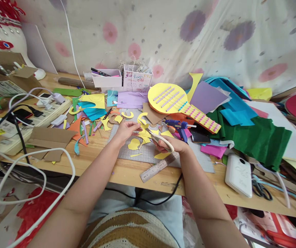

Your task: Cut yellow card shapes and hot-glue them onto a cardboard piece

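Here, right fingers [160, 148] grip scissors [161, 138]; left fingers [134, 126] pinch yellow paper [145, 126]; ruler [158, 167], glue gun [181, 131] nearby.

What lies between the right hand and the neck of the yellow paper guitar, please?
The head view shows a blue glue gun between the right hand and that guitar neck, with magenta paper alongside.

Front bench [123, 175] strip open left of ruler [154, 169]; glue gun [181, 130] and phone [200, 137] crowd room beyond right hand [176, 143].
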Available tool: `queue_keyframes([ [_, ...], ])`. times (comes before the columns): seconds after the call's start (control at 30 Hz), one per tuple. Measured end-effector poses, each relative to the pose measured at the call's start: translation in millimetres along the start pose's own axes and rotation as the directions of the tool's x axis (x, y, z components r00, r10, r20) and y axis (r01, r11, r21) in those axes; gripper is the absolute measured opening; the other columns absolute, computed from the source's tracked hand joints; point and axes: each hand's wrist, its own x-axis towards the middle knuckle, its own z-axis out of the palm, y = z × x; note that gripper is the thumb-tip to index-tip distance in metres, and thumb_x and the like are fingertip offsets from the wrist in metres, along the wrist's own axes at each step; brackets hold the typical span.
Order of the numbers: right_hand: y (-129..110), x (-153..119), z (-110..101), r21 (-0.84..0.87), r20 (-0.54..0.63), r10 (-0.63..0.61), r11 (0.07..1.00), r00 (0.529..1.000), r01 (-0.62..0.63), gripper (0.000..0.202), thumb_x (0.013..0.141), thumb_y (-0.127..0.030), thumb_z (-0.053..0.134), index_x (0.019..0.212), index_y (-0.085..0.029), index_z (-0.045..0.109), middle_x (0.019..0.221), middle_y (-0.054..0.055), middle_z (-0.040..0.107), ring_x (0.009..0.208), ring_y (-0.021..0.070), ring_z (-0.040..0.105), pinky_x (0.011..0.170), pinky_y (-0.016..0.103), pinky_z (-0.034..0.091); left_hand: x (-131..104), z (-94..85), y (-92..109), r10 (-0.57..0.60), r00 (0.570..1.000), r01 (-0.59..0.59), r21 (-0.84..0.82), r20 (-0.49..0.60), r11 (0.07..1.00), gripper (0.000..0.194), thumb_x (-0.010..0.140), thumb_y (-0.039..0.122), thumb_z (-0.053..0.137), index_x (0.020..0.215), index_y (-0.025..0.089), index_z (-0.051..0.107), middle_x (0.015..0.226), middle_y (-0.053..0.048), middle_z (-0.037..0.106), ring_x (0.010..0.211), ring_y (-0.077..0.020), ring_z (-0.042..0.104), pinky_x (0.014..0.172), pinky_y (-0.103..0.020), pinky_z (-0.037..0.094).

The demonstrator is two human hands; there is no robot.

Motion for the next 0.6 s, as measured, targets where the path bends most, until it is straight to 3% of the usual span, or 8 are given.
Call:
queue_keyframes([
  [0.6, -0.9, -0.7, -0.5, -0.052, -0.011, -0.003, 0.999, 1.0, 0.002, 0.054, 0.071, -0.07, 0.047, 0.072, -0.017, 0.035, 0.057, -0.006, 0.034, 0.047, 0.0043, 0.032, 0.041, 0.019, 0.024, -3.6, 2.1, 4.8, -0.078, 0.997, 0.077, -0.05, -0.005, 0.996, 0.017, 0.06, 0.026, 0.074, 0.063, 0.012, 0.064, 0.068, -0.005, 0.065, 0.07, -0.016, 0.064, 0.059, -0.026, 0.05],
])
